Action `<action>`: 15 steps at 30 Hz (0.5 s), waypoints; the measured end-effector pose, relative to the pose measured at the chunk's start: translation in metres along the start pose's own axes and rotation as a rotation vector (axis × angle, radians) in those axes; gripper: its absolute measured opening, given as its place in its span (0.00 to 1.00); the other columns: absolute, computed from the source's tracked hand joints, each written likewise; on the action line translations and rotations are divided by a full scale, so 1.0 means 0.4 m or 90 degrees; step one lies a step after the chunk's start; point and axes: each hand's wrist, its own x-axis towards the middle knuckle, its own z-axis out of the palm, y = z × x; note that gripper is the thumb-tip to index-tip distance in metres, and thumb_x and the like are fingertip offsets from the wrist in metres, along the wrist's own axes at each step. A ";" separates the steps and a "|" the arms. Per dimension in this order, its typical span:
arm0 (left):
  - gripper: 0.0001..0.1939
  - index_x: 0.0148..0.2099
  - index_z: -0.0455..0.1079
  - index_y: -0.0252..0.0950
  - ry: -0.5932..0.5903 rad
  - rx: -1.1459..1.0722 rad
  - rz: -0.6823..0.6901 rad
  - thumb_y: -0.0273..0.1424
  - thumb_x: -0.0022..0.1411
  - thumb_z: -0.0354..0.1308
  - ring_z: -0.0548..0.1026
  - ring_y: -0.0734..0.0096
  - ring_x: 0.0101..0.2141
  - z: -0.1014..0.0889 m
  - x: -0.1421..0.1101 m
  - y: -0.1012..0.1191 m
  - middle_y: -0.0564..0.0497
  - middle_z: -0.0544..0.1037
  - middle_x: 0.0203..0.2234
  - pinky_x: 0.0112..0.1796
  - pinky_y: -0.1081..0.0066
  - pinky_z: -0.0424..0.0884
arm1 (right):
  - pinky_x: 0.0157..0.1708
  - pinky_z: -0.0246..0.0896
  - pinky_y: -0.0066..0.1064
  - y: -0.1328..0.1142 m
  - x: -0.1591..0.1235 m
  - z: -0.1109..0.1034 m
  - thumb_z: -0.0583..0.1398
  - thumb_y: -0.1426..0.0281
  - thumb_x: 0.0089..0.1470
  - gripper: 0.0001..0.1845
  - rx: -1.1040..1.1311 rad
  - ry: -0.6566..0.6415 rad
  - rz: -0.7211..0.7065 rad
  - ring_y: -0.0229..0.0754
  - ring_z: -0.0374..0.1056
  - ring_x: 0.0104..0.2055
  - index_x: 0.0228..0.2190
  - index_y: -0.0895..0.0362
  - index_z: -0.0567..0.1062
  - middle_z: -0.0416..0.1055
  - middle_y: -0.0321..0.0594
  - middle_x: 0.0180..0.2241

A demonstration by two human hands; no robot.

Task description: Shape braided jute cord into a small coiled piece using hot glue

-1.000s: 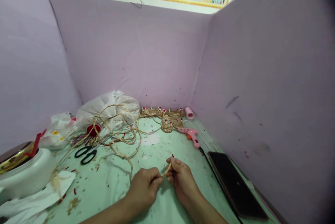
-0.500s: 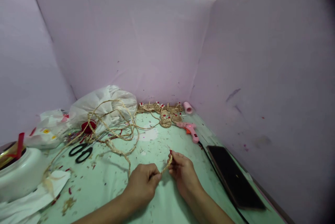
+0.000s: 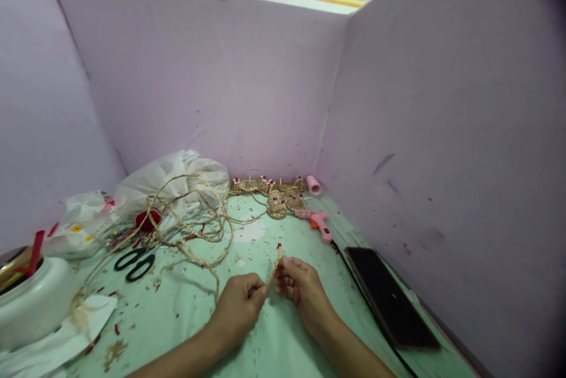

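Note:
My left hand [image 3: 239,307] and my right hand [image 3: 300,289] rest close together on the green table [image 3: 177,313], both pinched on a short piece of jute twine [image 3: 273,265] with a red tip that sticks up between them. A long tangle of jute rope [image 3: 194,230] lies just beyond my left hand, running toward a white plastic bag [image 3: 172,180].
Black scissors [image 3: 135,263] lie left of the rope. Small woven jute pieces [image 3: 276,195], a pink roll [image 3: 313,185] and a pink glue gun [image 3: 316,222] sit near the back corner. A dark phone [image 3: 389,301] lies at the right. A white pot [image 3: 30,301] stands at the left. Purple partitions [image 3: 221,83] enclose the table.
The twine piece has tilted more upright between my hands. My hands have shifted slightly left and closer together; the view has moved a little.

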 end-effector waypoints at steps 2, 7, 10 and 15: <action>0.12 0.20 0.58 0.36 -0.004 -0.005 0.003 0.35 0.53 0.47 0.57 0.75 0.20 -0.002 0.001 0.001 0.57 0.59 0.14 0.23 0.74 0.51 | 0.18 0.60 0.23 0.006 0.000 0.003 0.70 0.59 0.29 0.21 -0.031 -0.002 -0.009 0.32 0.61 0.17 0.18 0.63 0.72 0.68 0.36 0.15; 0.12 0.21 0.59 0.35 -0.006 0.019 0.016 0.35 0.53 0.47 0.58 0.75 0.22 -0.005 -0.003 0.006 0.56 0.60 0.16 0.24 0.74 0.51 | 0.18 0.59 0.25 0.014 0.005 0.004 0.70 0.56 0.27 0.23 -0.066 0.015 -0.023 0.33 0.61 0.17 0.17 0.62 0.70 0.68 0.36 0.14; 0.12 0.21 0.59 0.35 -0.008 0.019 0.020 0.35 0.53 0.47 0.59 0.74 0.22 -0.007 -0.003 0.008 0.56 0.60 0.16 0.24 0.74 0.51 | 0.19 0.59 0.25 0.021 0.008 0.005 0.69 0.55 0.28 0.23 -0.071 0.026 -0.050 0.32 0.61 0.17 0.17 0.61 0.69 0.68 0.34 0.15; 0.12 0.19 0.55 0.36 -0.019 0.045 0.031 0.34 0.51 0.48 0.57 0.75 0.21 -0.009 -0.003 0.015 0.57 0.57 0.15 0.23 0.73 0.50 | 0.20 0.57 0.26 0.042 0.013 0.008 0.67 0.55 0.30 0.22 -0.082 0.040 -0.109 0.32 0.60 0.16 0.17 0.59 0.69 0.67 0.33 0.14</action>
